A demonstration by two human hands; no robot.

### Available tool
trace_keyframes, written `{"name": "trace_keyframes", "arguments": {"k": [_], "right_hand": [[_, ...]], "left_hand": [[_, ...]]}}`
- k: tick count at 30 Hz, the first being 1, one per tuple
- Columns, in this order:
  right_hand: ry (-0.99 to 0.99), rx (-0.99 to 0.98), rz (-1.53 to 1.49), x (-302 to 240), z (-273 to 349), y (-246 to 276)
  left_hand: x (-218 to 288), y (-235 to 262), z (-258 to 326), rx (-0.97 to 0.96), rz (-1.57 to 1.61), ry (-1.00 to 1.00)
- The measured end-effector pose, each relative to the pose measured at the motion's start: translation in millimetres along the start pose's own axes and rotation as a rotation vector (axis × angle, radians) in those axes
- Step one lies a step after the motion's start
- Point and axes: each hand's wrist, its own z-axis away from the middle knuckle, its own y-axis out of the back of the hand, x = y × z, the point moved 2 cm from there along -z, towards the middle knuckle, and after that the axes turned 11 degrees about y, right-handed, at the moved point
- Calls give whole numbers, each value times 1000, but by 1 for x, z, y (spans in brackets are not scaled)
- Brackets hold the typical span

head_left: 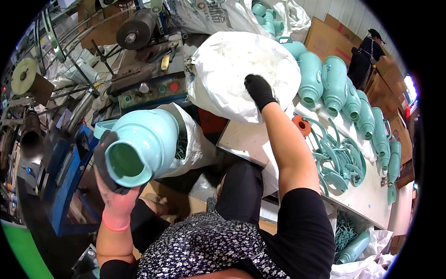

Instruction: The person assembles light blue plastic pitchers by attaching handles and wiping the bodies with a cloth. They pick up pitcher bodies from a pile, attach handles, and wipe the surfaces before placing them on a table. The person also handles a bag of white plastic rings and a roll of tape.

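My left hand (105, 162), in a pink-and-black glove, grips a teal plastic thermos flask shell (153, 135) near its mouth. The shell is tilted, with its open spout toward me and its handle on the left. My right hand (260, 90), in a black glove, is over the mouth of a white sack (213, 88) of translucent white pieces (232, 63). Its fingers look curled down at the pieces; whatever they hold is hidden.
A white table (371, 204) at right bears a row of teal flask shells (334, 86), looped teal handles (339, 162) and an orange ring (302, 125). A machine with a button panel (153, 92) stands at left. Another person (364, 60) is at the back right, by cardboard boxes (330, 39).
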Motion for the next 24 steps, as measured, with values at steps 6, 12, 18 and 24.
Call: {"name": "trace_keyframes", "arguments": {"k": [6, 12, 18, 24], "right_hand": [[260, 547, -274, -66, 24, 89], [774, -173, -828, -249, 149, 105], [418, -91, -1071, -272, 215, 77], [410, 11, -807, -268, 223, 113]], "left_hand": [[21, 40, 35, -238, 181, 325], [28, -7, 68, -724, 22, 333], [15, -9, 101, -652, 90, 411], [10, -15, 113, -595, 54, 362]]}}
